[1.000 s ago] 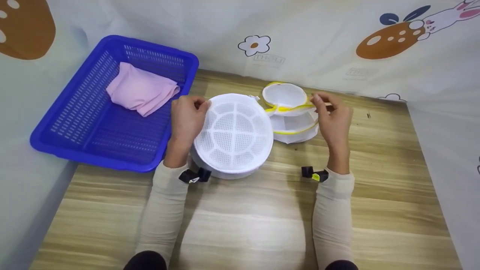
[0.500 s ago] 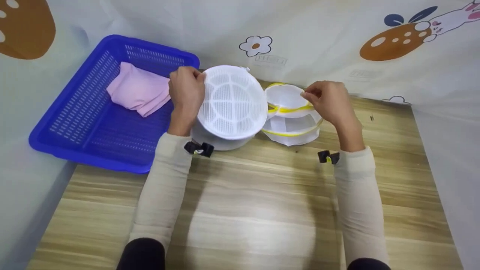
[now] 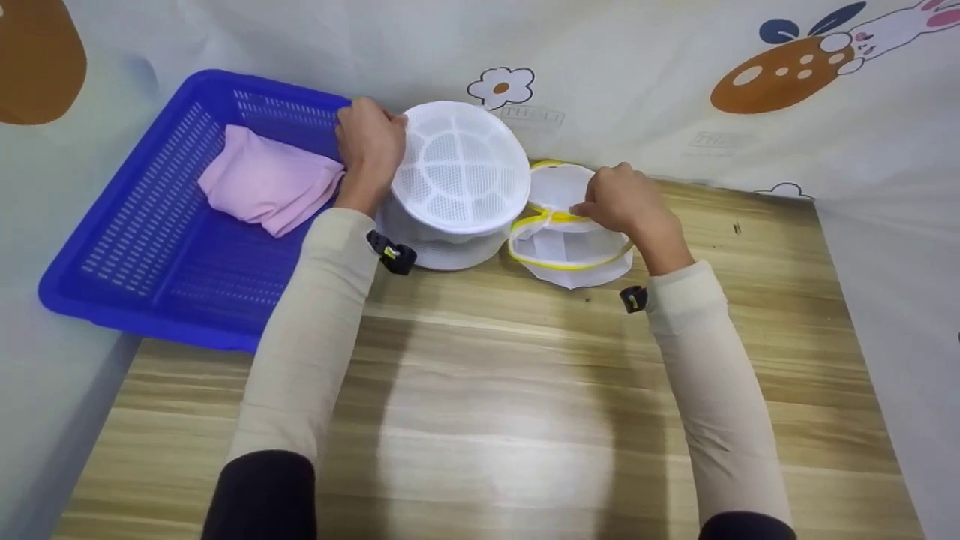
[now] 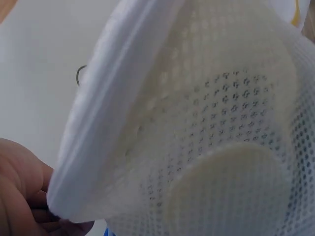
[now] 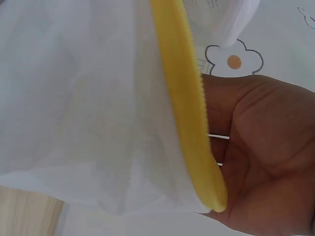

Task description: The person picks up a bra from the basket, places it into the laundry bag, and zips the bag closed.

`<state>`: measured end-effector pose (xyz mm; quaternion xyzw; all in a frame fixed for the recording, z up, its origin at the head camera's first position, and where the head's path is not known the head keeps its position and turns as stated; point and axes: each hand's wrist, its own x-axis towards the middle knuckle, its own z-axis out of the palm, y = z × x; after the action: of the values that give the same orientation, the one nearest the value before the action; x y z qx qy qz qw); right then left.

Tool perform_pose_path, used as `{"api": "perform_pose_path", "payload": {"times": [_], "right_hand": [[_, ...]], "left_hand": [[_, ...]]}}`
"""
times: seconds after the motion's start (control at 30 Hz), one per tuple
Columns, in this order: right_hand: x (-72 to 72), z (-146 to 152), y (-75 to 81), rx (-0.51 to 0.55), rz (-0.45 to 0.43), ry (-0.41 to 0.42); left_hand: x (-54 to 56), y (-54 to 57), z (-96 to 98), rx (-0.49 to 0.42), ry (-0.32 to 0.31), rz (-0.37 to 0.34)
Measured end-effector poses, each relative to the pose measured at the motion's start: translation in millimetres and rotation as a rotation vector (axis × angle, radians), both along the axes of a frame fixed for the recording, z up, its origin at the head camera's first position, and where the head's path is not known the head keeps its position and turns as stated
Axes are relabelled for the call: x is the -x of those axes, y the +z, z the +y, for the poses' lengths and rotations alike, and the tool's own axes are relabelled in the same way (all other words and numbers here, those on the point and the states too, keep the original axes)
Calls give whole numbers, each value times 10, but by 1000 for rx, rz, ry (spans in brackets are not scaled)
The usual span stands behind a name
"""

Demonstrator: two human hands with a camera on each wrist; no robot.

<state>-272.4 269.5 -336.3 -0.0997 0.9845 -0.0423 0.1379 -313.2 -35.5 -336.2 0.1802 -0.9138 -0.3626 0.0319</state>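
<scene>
In the head view my left hand (image 3: 371, 139) grips the left rim of a round white mesh laundry bag (image 3: 461, 165). The bag's ribbed top is tilted towards me, with its mesh body below. Up close in the left wrist view, the fingers (image 4: 34, 196) are curled at the bag's thick white edge (image 4: 113, 108). To the right stands a smaller white mesh laundry bag (image 3: 574, 274) with yellow zipper trim. My right hand (image 3: 622, 199) pinches its upper part. In the right wrist view the yellow zipper (image 5: 182, 98) runs in front of that hand's fingers.
A blue plastic basket (image 3: 172, 328) stands at the left, holding a folded pink cloth (image 3: 266, 180). Behind the bags rises a patterned wall covering (image 3: 600, 67). Everything rests on a wood-grain tabletop (image 3: 480, 420).
My left hand has moved the white bag away from me, towards the back wall. My right hand has shifted left and slightly away along the yellow-trimmed bag.
</scene>
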Motion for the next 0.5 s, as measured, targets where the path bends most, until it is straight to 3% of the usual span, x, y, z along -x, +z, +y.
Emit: {"api": "perform_pose_path", "payload": {"times": [0.3, 0.5], "right_hand": [[-38, -53, -140, 3, 79, 17], [-76, -15, -118, 2, 112, 18]], "left_hand": [[173, 25, -124, -4, 40, -74], [350, -4, -76, -19, 40, -76]]}}
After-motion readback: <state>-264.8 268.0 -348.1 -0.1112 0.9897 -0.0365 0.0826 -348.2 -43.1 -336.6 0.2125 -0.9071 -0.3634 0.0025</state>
